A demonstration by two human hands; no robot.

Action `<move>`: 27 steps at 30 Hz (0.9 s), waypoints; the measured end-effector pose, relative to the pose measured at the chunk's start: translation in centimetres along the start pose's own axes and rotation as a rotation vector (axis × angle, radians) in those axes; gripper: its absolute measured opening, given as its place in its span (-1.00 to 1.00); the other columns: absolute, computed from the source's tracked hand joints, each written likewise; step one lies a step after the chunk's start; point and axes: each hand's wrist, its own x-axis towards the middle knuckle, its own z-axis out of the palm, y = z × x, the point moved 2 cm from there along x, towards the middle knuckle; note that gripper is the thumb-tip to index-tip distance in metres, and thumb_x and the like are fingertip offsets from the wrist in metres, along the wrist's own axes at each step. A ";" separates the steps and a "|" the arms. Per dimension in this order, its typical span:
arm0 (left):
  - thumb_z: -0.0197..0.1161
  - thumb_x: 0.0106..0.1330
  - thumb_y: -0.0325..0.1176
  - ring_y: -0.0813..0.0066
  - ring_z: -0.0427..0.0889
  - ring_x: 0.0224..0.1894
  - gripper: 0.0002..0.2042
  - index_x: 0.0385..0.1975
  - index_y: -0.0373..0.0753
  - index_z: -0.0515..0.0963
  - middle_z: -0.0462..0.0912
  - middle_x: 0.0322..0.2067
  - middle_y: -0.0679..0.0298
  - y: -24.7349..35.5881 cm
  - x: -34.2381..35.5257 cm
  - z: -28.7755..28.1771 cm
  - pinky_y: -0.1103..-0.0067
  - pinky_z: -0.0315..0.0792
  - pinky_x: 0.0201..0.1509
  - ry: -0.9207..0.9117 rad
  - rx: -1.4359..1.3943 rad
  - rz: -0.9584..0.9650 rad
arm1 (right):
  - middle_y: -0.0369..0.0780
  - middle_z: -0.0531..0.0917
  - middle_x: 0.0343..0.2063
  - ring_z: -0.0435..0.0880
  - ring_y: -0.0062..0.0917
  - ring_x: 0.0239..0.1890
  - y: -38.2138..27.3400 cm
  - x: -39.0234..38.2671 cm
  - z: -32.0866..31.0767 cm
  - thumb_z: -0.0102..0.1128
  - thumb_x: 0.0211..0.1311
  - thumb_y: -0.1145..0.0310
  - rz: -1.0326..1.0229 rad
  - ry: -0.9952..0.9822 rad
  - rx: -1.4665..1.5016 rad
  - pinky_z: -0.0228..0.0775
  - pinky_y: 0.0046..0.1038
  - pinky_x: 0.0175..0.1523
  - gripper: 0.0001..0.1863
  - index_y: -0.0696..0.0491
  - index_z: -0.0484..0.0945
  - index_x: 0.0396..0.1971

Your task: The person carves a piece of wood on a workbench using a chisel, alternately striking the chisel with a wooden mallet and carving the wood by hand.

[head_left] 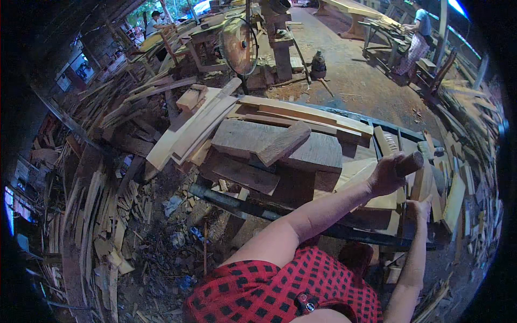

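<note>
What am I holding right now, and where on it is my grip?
The left hand is closed around a wooden handle, near its end. The right hand rests on a wood piece; whether it grips it cannot be told.

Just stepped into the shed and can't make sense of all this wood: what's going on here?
A person in a red and black checked shirt leans over a workbench stacked with planks. The left hand is closed around a round wooden handle; what the handle belongs to cannot be seen. The right hand rests just below, on a light wooden piece at the bench edge. Offcuts litter the floor. Farther back stand a pedestal fan and another person at a table.
</note>
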 end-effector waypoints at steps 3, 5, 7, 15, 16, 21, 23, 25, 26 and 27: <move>0.30 -0.03 -0.40 0.10 0.59 -0.40 -0.70 -0.28 -0.24 0.43 0.52 -0.43 0.14 0.0 0.1 0.0 0.37 0.49 -0.31 0.018 -0.002 0.033 | 0.01 0.61 -0.25 0.63 -0.21 -0.22 1.0 0.2 -0.5 0.50 -0.34 0.32 0.027 -0.265 0.300 0.50 -0.30 -0.16 -0.06 0.23 0.20 0.14; 0.30 -0.03 -0.39 0.12 0.60 -0.40 -0.70 -0.27 -0.24 0.43 0.52 -0.44 0.15 -0.3 0.1 0.0 0.38 0.49 -0.31 0.005 -0.038 -0.001 | -0.06 0.62 -0.34 0.62 -0.30 -0.34 -1.0 0.1 -3.6 0.48 -0.29 0.35 0.033 -0.410 0.506 0.48 -0.36 -0.28 -0.22 0.23 0.27 0.00; 0.30 -0.03 -0.41 0.17 0.60 -0.35 -0.67 -0.23 -0.24 0.42 0.51 -0.44 0.15 -0.5 0.1 0.0 0.42 0.50 -0.27 -0.005 0.085 -0.012 | -0.12 0.59 -0.30 0.58 -0.42 -0.30 -4.7 -0.4 -9.2 0.41 -0.29 0.46 -0.084 -0.409 0.727 0.41 -0.43 -0.21 -0.36 0.22 0.35 -0.09; 0.29 -0.01 -0.39 0.26 0.59 -0.27 -0.65 -0.18 -0.19 0.41 0.53 -0.42 0.20 -0.6 -0.1 0.9 0.47 0.48 -0.21 -0.017 0.114 0.071 | -0.12 0.54 -0.14 0.51 -0.45 -0.07 -16.7 -4.7 -27.0 0.42 -0.37 0.40 -0.683 -0.079 0.564 0.33 -0.42 0.03 -0.20 0.19 0.33 0.06; 0.28 -0.01 -0.39 0.29 0.59 -0.26 -0.65 -0.18 -0.18 0.42 0.53 -0.41 0.22 -0.6 -0.3 1.1 0.49 0.47 -0.19 -0.023 0.076 0.014 | -0.12 0.54 -0.13 0.51 -0.44 -0.07 -17.1 -4.9 -26.7 0.42 -0.37 0.38 -0.690 -0.153 0.484 0.32 -0.42 0.03 -0.19 0.19 0.33 0.07; 0.26 -0.14 -0.45 0.14 0.53 -0.26 -0.64 -0.26 -0.21 0.40 0.48 -0.37 0.16 0.1 -0.2 1.5 0.40 0.43 -0.20 -0.026 0.261 0.240 | -0.11 0.54 -0.11 0.51 -0.43 -0.05 -17.9 -5.0 -24.2 0.43 -0.37 0.29 -0.764 -0.328 0.339 0.32 -0.41 0.05 -0.15 0.17 0.32 0.09; 0.21 -0.21 -0.53 -0.01 0.50 -0.27 -0.66 -0.34 -0.24 0.38 0.43 -0.37 0.11 0.2 -0.4 1.5 0.31 0.40 -0.21 -0.010 0.268 0.314 | -0.10 0.54 -0.10 0.51 -0.42 -0.04 -17.9 -4.9 -24.0 0.44 -0.37 0.25 -0.678 -0.293 0.370 0.32 -0.41 0.06 -0.13 0.17 0.32 0.10; 0.34 -0.15 -0.40 0.19 0.55 -0.28 -0.56 -0.21 -0.19 0.36 0.44 -0.39 0.21 -0.2 -0.4 1.6 0.42 0.47 -0.28 -0.095 0.346 0.123 | -0.10 0.54 -0.09 0.51 -0.42 -0.04 -18.1 -5.0 -24.2 0.44 -0.37 0.22 -0.681 -0.291 0.363 0.32 -0.40 0.07 -0.11 0.16 0.31 0.12; 0.33 -0.14 -0.42 0.19 0.55 -0.30 -0.57 -0.21 -0.22 0.35 0.40 -0.39 0.20 -0.3 -0.4 1.4 0.41 0.47 -0.28 -0.026 0.214 0.117 | -0.09 0.53 -0.08 0.51 -0.41 -0.03 -18.1 -5.1 -24.2 0.44 -0.37 0.20 -0.683 -0.295 0.357 0.32 -0.40 0.07 -0.10 0.16 0.31 0.12; 0.33 -0.14 -0.42 0.19 0.55 -0.30 -0.57 -0.21 -0.22 0.35 0.40 -0.39 0.20 -0.3 -0.4 1.5 0.41 0.47 -0.28 -0.020 0.185 0.127 | -0.09 0.53 -0.08 0.51 -0.41 -0.03 -18.3 -5.1 -24.3 0.44 -0.37 0.18 -0.683 -0.302 0.350 0.32 -0.40 0.07 -0.10 0.15 0.31 0.13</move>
